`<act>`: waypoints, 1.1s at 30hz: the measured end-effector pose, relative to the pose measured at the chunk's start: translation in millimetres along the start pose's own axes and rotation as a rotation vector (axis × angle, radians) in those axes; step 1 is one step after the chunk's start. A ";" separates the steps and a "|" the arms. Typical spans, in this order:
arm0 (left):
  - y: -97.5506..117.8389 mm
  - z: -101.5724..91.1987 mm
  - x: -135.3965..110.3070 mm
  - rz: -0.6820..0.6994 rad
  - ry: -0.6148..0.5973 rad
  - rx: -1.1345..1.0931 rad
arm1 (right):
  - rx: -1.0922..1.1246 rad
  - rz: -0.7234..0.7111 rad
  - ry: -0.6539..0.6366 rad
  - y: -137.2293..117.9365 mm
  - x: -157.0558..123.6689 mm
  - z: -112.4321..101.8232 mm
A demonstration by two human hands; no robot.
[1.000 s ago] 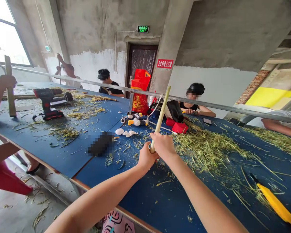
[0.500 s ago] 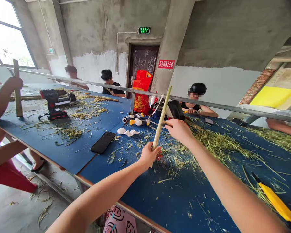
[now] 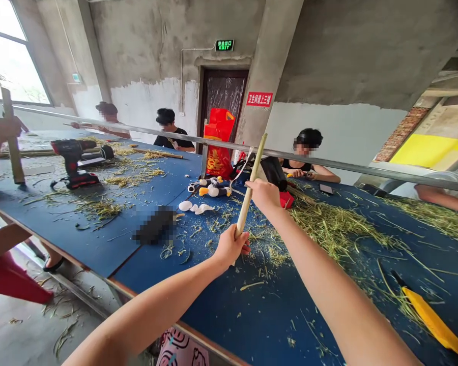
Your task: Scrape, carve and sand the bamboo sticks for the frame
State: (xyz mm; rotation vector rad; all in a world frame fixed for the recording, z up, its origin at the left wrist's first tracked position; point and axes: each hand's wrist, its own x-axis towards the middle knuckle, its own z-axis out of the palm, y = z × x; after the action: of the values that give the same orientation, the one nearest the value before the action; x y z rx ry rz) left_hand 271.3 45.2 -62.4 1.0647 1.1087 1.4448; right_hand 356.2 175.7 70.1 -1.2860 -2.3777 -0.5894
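1. Currently, your left hand (image 3: 229, 246) is gripping the pale wooden stick (image 3: 245, 208) low, over the blue tabletop (image 3: 229, 310).
2. Your right hand (image 3: 266, 196) is meeting it higher; can't tell its grip.
3. Steady lower hold is likely helping.

Blue bench (image 3: 229, 315): black-and-red cordless drill (image 3: 70, 152) far left. Pale, slender stick (image 3: 246, 204) tilts over the middle, in bare left hand (image 3: 229, 244). Behind it, white-and-black plush toys (image 3: 216, 191); behind those, red plastic bag (image 3: 219, 152). Right of stick, stringy green shavings heap (image 3: 328, 229); nearer right, long yellow black-tipped tool (image 3: 435, 319).
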 end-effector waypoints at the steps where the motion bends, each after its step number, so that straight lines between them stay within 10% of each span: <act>1: 0.0 -0.2 0.1 0.000 0.001 0.002 | 0.009 -0.008 -0.006 -3.6 -10.5 0.0; 12: -6.0 -11.4 4.6 0.130 0.125 0.177 | 0.395 -0.291 -0.279 -35.6 -109.1 -26.1; 23: 5.5 -2.1 -5.3 0.035 -0.068 -0.025 | 0.363 0.049 0.048 47.4 -32.6 -37.1; 33: 10.6 -3.3 1.3 -0.133 -0.126 -0.061 | 0.170 0.044 0.046 23.9 33.7 -8.4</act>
State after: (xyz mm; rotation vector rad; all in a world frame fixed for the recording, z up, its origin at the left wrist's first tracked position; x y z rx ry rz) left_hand 266.0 45.1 -52.7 1.0065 1.0197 1.2811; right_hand 360.2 206.5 98.7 -1.2331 -2.3010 -0.3907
